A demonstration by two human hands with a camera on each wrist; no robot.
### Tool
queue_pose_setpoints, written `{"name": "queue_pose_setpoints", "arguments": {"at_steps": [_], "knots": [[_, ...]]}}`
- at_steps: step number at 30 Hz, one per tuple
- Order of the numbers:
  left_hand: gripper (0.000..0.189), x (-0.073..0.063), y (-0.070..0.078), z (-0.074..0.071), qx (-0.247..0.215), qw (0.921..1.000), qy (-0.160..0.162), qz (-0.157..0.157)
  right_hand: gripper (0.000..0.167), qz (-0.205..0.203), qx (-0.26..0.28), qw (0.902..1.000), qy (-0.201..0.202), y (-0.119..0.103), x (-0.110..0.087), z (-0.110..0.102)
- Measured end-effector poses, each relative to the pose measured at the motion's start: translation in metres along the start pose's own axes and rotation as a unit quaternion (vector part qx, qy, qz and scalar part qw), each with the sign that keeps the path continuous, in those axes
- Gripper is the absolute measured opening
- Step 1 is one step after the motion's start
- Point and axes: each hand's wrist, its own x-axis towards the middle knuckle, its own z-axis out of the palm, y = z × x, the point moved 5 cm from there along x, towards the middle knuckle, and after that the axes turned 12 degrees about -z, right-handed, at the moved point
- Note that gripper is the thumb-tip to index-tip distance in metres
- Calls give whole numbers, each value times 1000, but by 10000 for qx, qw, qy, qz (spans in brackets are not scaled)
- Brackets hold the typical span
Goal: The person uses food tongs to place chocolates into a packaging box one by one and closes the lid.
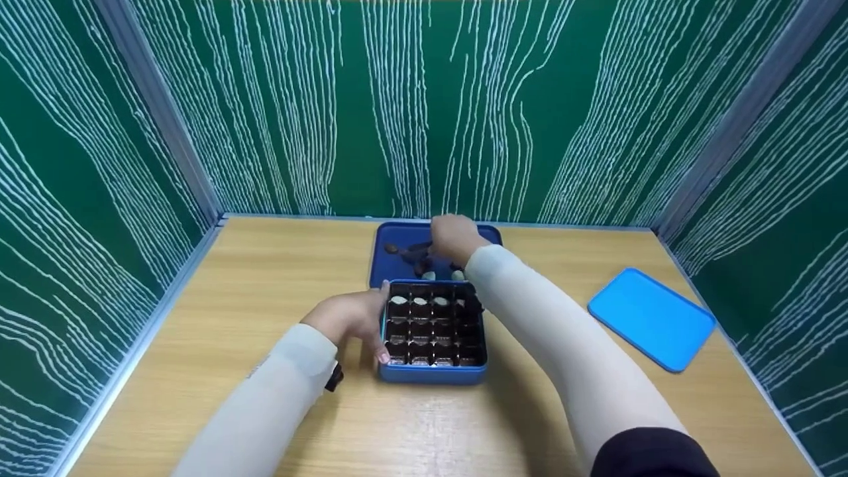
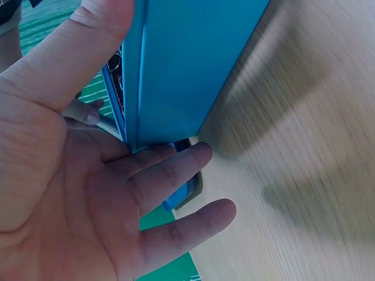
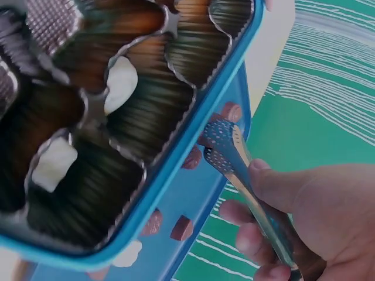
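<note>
Blue box (image 1: 434,375), one — on the wooden table (image 1: 278,265), upright, fitted with a dark brown insert (image 1: 422,334) divided into compartments. Contents: small white pieces (image 1: 420,301), at least three, each in its own compartment of the second row from the far side.

Left hand (image 1: 354,317) — at the box's left side, thumb touching the wall by the near corner, remaining fingers extended and spread; touches the box without a closed grip.

Right hand (image 1: 456,237) — above the blue tray, fingers and thumb curled round metal tongs (image 3: 255,205) with perforated ends. The ends are at a brown piece; whether they pinch it cannot be told.

Blue tray (image 1: 382,275), one — just beyond the box, holding several brown pieces (image 3: 182,228) and pale pieces (image 3: 128,254), partly hidden by the right hand.

Bright blue flat panel (image 1: 652,318), one — rounded corners, lying slantwise on the table, to the right, well apart from the box.

Surround: green walls (image 1: 351,152) with white wavy lines; pale sleeves (image 1: 265,404) on both forearms.
</note>
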Motion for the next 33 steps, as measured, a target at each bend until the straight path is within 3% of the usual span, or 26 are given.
{"name": "queue_pose_setpoints", "arguments": {"at_steps": [6, 10, 16, 25, 33], "knots": [[165, -1, -1, -1, -15, 10000, -35, -23, 29, 74, 146, 9999, -19, 6, -24, -17], [163, -3, -1, -2, 51, 10000, -3, -34, 21, -281, 0, 9994, 177, 8, -46, -40], [163, -3, -2, 0, -37, 10000, -33, 12, 16, -702, -269, 9971, -127, 11, -91, -64], [162, -3, 1, 2, 6, 10000, -70, 52, 19, -1560, -482, 9860, -337, 20, -162, -59], [160, -4, 3, 1, 53, 10000, -24, -64, 8, -1680, -567, 9834, -392, 11, -182, -52]]}}
